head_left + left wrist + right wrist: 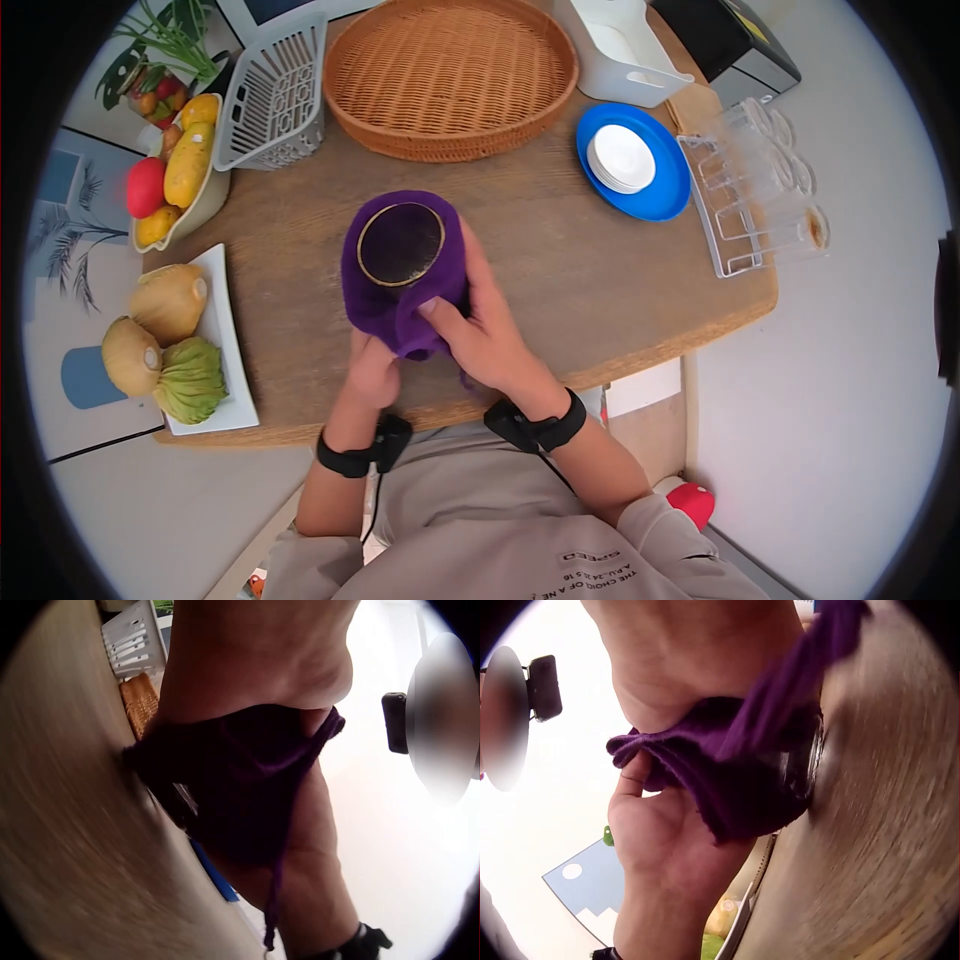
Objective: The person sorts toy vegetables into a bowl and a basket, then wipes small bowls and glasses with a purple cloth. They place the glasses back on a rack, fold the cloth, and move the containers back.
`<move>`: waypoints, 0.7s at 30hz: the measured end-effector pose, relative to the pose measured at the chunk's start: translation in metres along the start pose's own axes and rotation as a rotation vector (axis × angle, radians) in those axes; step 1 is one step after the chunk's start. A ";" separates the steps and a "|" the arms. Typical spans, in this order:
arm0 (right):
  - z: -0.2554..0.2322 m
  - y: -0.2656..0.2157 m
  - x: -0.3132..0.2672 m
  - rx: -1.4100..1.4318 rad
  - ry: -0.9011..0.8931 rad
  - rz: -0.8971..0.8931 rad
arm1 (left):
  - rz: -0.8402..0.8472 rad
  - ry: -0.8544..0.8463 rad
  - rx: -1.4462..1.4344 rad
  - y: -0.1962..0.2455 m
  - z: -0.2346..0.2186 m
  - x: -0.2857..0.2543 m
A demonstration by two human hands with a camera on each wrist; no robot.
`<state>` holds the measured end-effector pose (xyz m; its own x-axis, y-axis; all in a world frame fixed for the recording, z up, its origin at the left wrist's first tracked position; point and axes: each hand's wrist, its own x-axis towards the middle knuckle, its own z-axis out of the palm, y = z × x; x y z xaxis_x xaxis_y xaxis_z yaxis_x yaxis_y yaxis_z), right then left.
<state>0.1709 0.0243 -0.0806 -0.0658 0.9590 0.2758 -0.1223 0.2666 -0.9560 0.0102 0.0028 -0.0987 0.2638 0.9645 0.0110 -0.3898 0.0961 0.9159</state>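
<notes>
Over mid-table [600, 300], left of and nearer than the blue plate [665, 198], left hand [373, 375] and right hand [485, 335] both gripped purple cloth [362, 300] round a gold-rimmed glass [400, 243]; even, gentle pressure seemed best against slipping.

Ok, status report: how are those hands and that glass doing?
Left grip and right grip holding purple cloth. Cloth wrapped around gold-rimmed glass. Wicker tray beyond, apparently not in the way.

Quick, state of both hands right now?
Left hand: holding the cloth, fingers mostly hidden.
Right hand: closed on the cloth around the glass.
</notes>
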 end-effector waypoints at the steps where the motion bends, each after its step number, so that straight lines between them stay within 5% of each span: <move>1: 0.002 0.005 -0.001 -0.013 0.018 -0.015 | 0.029 0.038 -0.006 -0.001 0.006 0.001; 6: 0.012 0.007 -0.010 -0.145 0.112 -0.076 | 0.098 0.258 -0.143 -0.010 0.036 0.000; 8: 0.012 0.003 -0.013 -0.218 0.137 -0.103 | 0.248 0.177 0.175 -0.017 0.034 -0.007; 11: 0.011 -0.011 -0.019 -0.347 0.128 -0.174 | 0.262 0.198 0.282 0.014 0.057 -0.003; 13: 0.018 -0.014 -0.026 -0.459 0.184 -0.196 | 0.029 0.238 0.367 0.034 0.068 -0.010; 21: 0.024 -0.029 -0.036 -0.803 0.108 -0.276 | -0.087 0.483 -0.214 0.041 0.060 -0.001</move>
<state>0.1534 -0.0206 -0.0601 -0.0370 0.8425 0.5375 0.6212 0.4407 -0.6480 0.0470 -0.0090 -0.0375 -0.1136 0.9491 -0.2938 -0.5693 0.1802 0.8021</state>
